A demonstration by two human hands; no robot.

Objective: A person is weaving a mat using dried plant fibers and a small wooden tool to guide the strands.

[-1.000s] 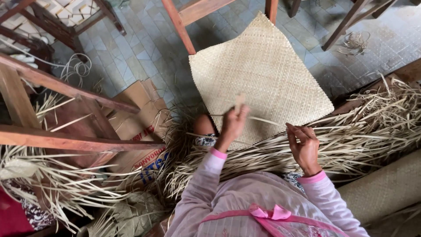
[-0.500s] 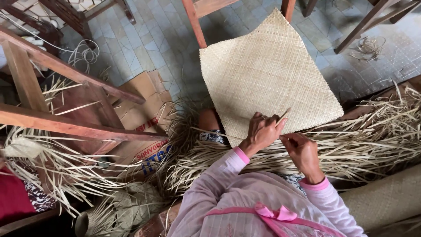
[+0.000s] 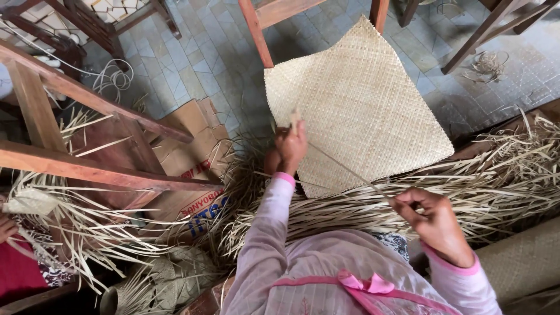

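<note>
The woven mat lies flat on the tiled floor, its near edge resting on the heap of loose strips that runs across in front of the person. The left hand sits at the mat's near left edge; the right hand is over the heap to the right, a single strip stretched between them. Flattened cardboard lies left of the mat, beside the wooden frame.

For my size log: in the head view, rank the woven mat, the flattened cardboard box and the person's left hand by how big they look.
1. woven mat
2. cardboard box, partly hidden by wooden beams
3. left hand, raised nearer the camera
</note>
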